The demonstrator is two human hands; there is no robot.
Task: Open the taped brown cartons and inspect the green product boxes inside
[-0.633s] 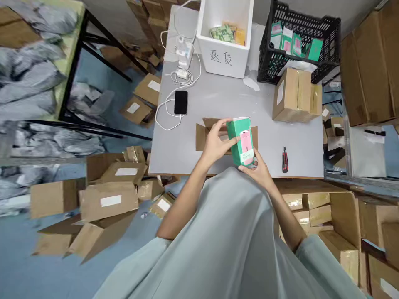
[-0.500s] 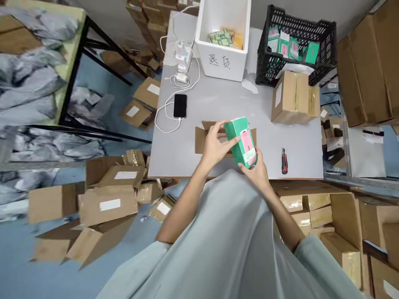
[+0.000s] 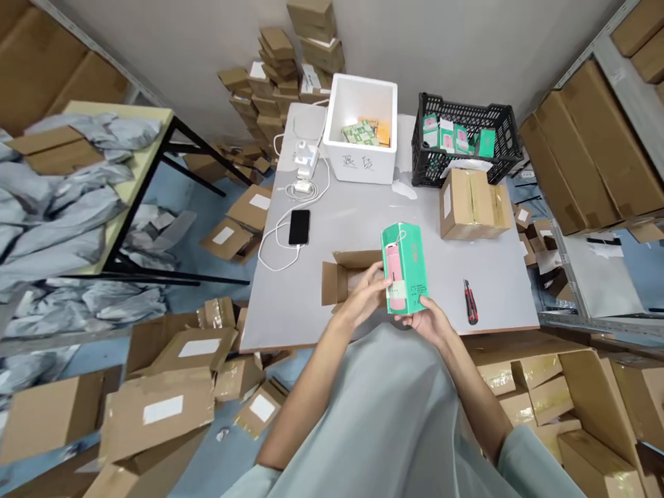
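Box (image 3: 416, 270) in green, a pink bottle printed on one face, is held snugly between both hands above the near part of the grey table (image 3: 353, 214). The left hand (image 3: 363, 296) grips its left side, thumb on the printed face; the right hand (image 3: 429, 322) holds the lower right corner, thumb on the plain green face. An open carton (image 3: 335, 282) lies just beyond the left hand. To the right rests a red-and-black cutter (image 3: 470, 302); farther back, a black crate (image 3: 467, 169) holds similar green boxes (image 3: 460, 138).
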